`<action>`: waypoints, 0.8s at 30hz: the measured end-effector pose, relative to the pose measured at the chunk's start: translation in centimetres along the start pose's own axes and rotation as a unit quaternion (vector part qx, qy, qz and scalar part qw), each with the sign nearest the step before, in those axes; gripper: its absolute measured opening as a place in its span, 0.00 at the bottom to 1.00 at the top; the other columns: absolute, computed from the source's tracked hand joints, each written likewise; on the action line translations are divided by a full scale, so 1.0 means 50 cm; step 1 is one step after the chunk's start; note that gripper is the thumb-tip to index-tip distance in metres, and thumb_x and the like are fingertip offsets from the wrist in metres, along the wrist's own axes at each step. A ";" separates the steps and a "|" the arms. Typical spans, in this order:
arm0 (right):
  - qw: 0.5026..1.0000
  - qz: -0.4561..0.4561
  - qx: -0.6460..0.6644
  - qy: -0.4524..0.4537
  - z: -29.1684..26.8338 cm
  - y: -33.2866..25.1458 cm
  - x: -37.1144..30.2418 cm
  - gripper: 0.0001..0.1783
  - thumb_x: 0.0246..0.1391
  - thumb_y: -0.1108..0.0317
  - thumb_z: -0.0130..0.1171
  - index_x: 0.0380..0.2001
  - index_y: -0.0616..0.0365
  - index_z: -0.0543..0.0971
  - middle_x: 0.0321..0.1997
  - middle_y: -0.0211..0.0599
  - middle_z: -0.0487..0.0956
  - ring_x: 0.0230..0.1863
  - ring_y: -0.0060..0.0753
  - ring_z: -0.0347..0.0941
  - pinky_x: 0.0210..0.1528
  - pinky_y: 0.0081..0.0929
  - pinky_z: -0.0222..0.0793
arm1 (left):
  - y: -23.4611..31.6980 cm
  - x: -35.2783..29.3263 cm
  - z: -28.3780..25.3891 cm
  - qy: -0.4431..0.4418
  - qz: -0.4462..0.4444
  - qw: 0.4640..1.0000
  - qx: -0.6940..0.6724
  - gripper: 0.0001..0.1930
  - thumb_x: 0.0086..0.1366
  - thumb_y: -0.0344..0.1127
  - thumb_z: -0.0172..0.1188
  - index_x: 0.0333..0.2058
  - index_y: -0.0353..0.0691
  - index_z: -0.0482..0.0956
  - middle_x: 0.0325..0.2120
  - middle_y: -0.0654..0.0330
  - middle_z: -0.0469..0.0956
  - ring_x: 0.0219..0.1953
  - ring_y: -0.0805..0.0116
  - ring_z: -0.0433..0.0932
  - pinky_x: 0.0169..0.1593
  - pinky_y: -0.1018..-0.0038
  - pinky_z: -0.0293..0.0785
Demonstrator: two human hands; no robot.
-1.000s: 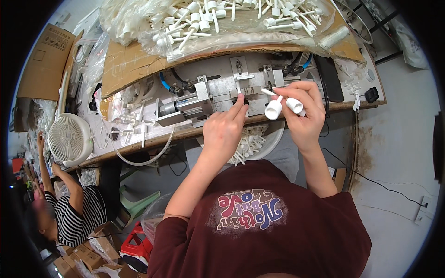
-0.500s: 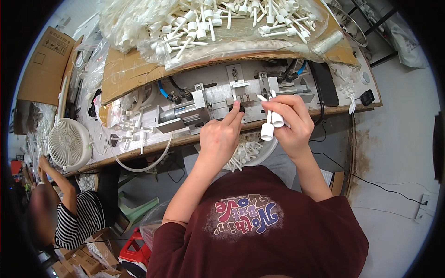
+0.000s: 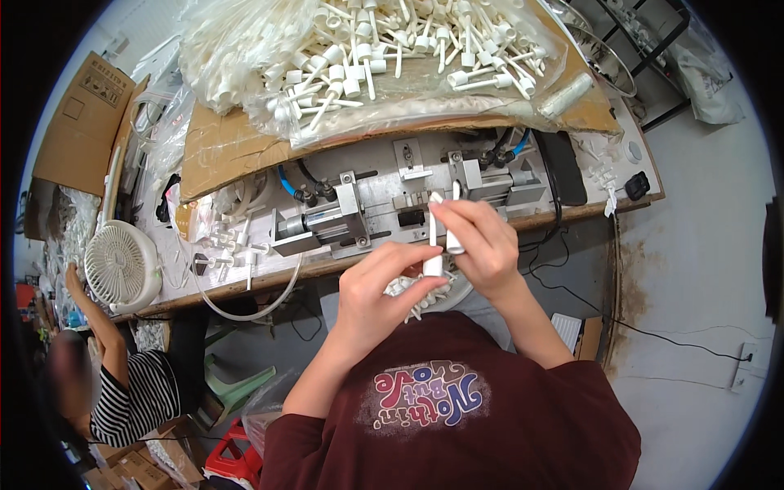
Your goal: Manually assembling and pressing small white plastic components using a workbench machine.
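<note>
In front of the bench edge, my left hand (image 3: 371,287) pinches the white cap end of a capped stem (image 3: 433,265) between thumb and fingers. My right hand (image 3: 486,249) is closed at the upper end of that same stem. It also holds a second white capped stem (image 3: 454,242), its cap hanging down beside the first. Just beyond both hands is a metal clamping fixture (image 3: 412,202) on the bench. A bowl of more white capped stems (image 3: 418,307) is partly hidden below my hands.
A large heap of white capped stems (image 3: 359,61) lies on cardboard (image 3: 233,135) behind the fixture. Air cylinders (image 3: 314,224) with blue hoses flank it. A white fan (image 3: 122,265) and loose stems (image 3: 233,253) stand left. Another person (image 3: 135,384) sits at the far left.
My left hand has drawn back from the fixture and taken hold of one stem's cap. My right hand has come left and nearer, so the hands now meet at that stem.
</note>
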State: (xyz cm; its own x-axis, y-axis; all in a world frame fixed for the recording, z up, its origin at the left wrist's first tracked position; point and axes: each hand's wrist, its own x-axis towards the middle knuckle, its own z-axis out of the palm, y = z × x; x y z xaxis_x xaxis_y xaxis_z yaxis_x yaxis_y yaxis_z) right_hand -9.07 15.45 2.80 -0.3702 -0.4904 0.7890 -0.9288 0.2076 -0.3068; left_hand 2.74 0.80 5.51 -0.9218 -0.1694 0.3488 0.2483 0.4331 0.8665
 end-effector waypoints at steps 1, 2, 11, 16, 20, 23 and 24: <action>1.000 -0.001 -0.004 -0.001 -0.002 0.005 0.004 0.27 0.29 0.83 0.57 0.42 0.67 0.82 0.39 0.43 0.79 0.31 0.42 0.76 0.31 0.34 0.73 | -0.005 -0.003 0.002 0.016 0.006 1.000 0.017 0.18 0.50 0.25 0.74 0.42 0.37 0.84 0.40 0.57 0.81 0.35 0.72 0.80 0.36 0.76 0.81; 1.000 0.027 0.005 0.005 -0.006 0.004 0.004 0.28 0.30 0.85 0.57 0.43 0.65 0.82 0.39 0.42 0.79 0.33 0.41 0.77 0.34 0.33 0.74 | -0.017 -0.005 0.008 0.032 0.011 0.999 0.035 0.18 0.50 0.24 0.74 0.42 0.38 0.84 0.41 0.57 0.81 0.34 0.72 0.80 0.35 0.75 0.81; 0.989 0.132 0.039 0.056 -0.002 0.000 -0.008 0.17 0.48 0.83 0.66 0.43 0.62 0.81 0.39 0.40 0.82 0.37 0.32 0.79 0.39 0.24 0.74 | -0.128 -0.008 0.060 0.056 0.100 0.941 0.317 0.15 0.49 0.28 0.69 0.39 0.37 0.84 0.47 0.61 0.82 0.32 0.69 0.80 0.35 0.72 0.75; 0.982 0.172 0.072 0.039 -0.008 0.000 -0.017 0.17 0.49 0.87 0.61 0.43 0.62 0.78 0.42 0.38 0.83 0.34 0.26 0.75 0.35 0.21 0.71 | -0.125 -0.007 0.068 0.048 0.074 0.928 0.361 0.15 0.51 0.32 0.70 0.40 0.43 0.85 0.47 0.66 0.83 0.26 0.67 0.80 0.32 0.74 0.74; 0.985 0.149 0.068 0.058 -0.002 0.002 -0.013 0.17 0.47 0.89 0.60 0.41 0.62 0.78 0.43 0.37 0.84 0.34 0.26 0.74 0.35 0.21 0.71 | -0.128 0.008 0.067 0.053 0.072 0.928 0.361 0.14 0.51 0.32 0.70 0.39 0.44 0.86 0.47 0.67 0.83 0.21 0.65 0.77 0.30 0.73 0.75; 0.988 0.130 0.067 0.056 0.000 0.004 -0.010 0.17 0.46 0.89 0.60 0.39 0.62 0.79 0.43 0.38 0.84 0.36 0.29 0.75 0.37 0.23 0.71 | -0.127 0.010 0.068 0.058 0.076 0.928 0.360 0.13 0.50 0.32 0.71 0.37 0.44 0.85 0.46 0.67 0.84 0.20 0.64 0.76 0.28 0.73 0.74; 0.990 0.116 0.064 0.054 0.000 0.008 -0.009 0.16 0.46 0.89 0.60 0.38 0.62 0.79 0.43 0.38 0.84 0.36 0.30 0.76 0.37 0.24 0.71 | -0.126 0.009 0.068 0.060 0.076 0.928 0.359 0.13 0.50 0.32 0.71 0.37 0.43 0.85 0.46 0.67 0.84 0.20 0.64 0.76 0.28 0.73 0.74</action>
State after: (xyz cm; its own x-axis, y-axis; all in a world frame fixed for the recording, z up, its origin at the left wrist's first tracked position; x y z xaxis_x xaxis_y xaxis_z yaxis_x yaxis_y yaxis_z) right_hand -9.29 15.77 2.32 -0.5763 -0.3480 0.7394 -0.8158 0.1917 -0.5456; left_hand -0.26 0.98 -0.99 -0.8421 -0.1370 0.5216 0.0696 0.9315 0.3571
